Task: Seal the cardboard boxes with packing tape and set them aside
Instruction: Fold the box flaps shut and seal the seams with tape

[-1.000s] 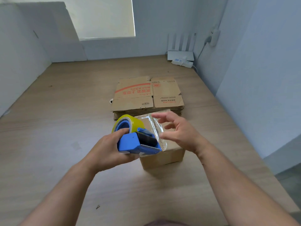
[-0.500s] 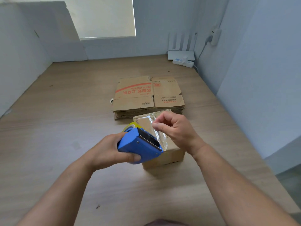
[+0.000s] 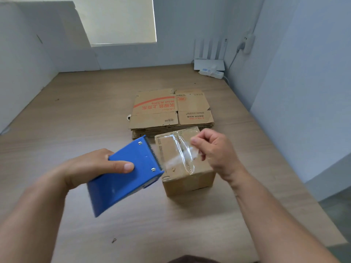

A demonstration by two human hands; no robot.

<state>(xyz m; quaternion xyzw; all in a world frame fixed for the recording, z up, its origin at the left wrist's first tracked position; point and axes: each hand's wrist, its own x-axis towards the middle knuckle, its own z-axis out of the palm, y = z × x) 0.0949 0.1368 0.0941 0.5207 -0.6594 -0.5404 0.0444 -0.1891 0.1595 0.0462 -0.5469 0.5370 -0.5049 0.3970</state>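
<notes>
One small cardboard box sits on the wooden surface right in front of you, flaps closed, near the surface's right side. A strip of clear tape lies over its top, wrinkled and shiny. A blurred stretch of it runs between the toothed edge of the blue tape dispenser and your right hand; whether that stretch is stuck down or lifted, you cannot tell.

Your right hand hovers over the far right part of the box top, fingers curled, thumb and fingertips pinching the tape's end. Your left hand grips the dispenser from the left, thumb pressed flat on its broad blue side and the other fingers wrapped behind it out of sight. The dispenser is tilted, with its cutter end just beside the left edge of the box and its flat back turned to you, so the roll is hidden.

Just behind the box lies a stack of flattened cardboard boxes, the top one printed in red, its near edge close to the small box. Well beyond, in the far right corner, a white router stands against the wall with a power strip in front of it, and a plug sits in the wall above.
</notes>
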